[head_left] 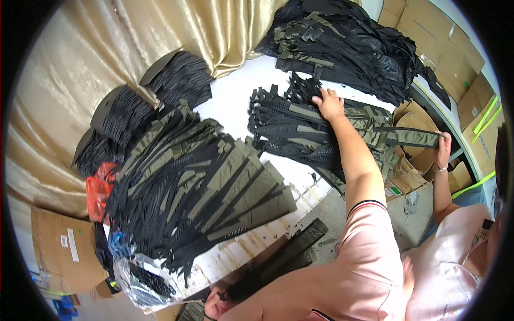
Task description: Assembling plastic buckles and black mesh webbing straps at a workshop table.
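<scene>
My right hand (330,104) reaches across to a pile of black and olive-green straps (308,131) on the white table. Its fingers are outstretched on the upper part of the pile, by black strap ends. Low in the picture, my left hand (215,305) is curled at the near end of long dark olive straps (284,257), which hang below the table edge. My sleeve and body hide part of that hold. At the right, a co-worker's hand (443,147) grips the end of an olive strap (409,137) drawn out from the same pile.
A fanned heap of mesh-and-olive straps (193,182) covers the table's left. Behind it stand stacks of black pieces (179,77). More straps (342,51) lie at the far end. Cardboard boxes (67,249) stand around; a red bag (99,190) and clear plastic bag (134,283) sit left.
</scene>
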The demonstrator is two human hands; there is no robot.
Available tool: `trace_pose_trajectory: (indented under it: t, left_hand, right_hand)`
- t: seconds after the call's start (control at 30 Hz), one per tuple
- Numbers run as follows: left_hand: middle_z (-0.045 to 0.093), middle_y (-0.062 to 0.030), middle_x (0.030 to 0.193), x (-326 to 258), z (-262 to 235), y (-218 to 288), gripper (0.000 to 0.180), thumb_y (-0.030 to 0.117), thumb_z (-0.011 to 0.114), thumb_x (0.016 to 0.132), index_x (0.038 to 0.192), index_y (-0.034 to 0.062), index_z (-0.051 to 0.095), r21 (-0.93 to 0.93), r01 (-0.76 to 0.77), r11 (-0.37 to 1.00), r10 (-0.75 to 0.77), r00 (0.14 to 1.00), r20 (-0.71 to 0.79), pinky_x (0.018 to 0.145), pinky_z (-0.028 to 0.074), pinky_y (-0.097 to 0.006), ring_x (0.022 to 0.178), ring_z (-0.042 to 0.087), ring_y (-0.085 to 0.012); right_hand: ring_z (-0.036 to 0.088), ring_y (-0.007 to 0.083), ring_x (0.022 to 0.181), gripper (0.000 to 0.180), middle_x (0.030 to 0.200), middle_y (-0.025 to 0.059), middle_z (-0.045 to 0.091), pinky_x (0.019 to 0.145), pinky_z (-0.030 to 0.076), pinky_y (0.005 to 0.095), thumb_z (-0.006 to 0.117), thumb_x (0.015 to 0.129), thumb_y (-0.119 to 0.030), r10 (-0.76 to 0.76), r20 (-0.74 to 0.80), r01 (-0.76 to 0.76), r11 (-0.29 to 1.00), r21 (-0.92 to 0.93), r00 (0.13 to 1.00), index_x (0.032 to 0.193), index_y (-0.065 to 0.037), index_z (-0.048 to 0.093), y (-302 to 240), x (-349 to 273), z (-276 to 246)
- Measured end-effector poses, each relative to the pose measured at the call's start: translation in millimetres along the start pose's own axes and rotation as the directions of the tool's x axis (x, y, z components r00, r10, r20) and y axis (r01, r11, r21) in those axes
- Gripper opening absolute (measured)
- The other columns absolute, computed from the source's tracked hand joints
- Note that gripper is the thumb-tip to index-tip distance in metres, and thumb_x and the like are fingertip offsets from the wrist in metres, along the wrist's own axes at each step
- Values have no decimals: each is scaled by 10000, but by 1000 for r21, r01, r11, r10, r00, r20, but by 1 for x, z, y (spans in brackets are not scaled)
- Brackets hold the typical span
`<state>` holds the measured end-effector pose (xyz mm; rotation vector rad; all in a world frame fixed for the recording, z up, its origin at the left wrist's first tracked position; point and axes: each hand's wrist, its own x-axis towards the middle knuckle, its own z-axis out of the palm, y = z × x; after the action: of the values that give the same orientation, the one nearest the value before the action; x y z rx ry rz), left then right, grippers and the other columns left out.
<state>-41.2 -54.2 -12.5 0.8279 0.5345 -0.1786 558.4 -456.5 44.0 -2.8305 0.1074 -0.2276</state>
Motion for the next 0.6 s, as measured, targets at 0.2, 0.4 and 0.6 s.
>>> trace_pose_trajectory:
  t: [0.2, 0.4, 0.6]
  left_hand:
    - [487, -52, 891, -3, -30, -16, 292, 302, 591, 834, 923, 38, 505, -47, -149, 988, 152, 985, 76, 794, 399, -288, 850, 455, -176]
    - [568, -48, 936, -39, -34, -12, 175, 217, 550, 903, 1041, 113, 522, -429, -129, 894, 147, 989, 11, 575, 386, -254, 589, 459, -93]
    - [615, -6, 870, -64, -85, -41, 165, 237, 522, 931, 1040, 124, 572, -479, -239, 844, 80, 941, -328, 579, 404, -258, 598, 473, -87]
  right_hand:
    - [570, 350, 975, 319, 1014, 171, 617, 862, 441, 430, 630, 818, -254, -315, -533, 460, 873, 161, 785, 1058, -45, 609, -51, -59, -26]
    - [624, 170, 869, 227, 969, 99, 645, 756, 497, 296, 622, 871, -198, -733, 53, 438, 460, 772, 678, 1027, -34, 640, -162, -306, -33]
    - [616, 229, 757, 87, 812, 79, 633, 672, 489, 305, 644, 830, -112, -822, 105, 473, 421, 774, 559, 896, -56, 655, -170, -415, 20]
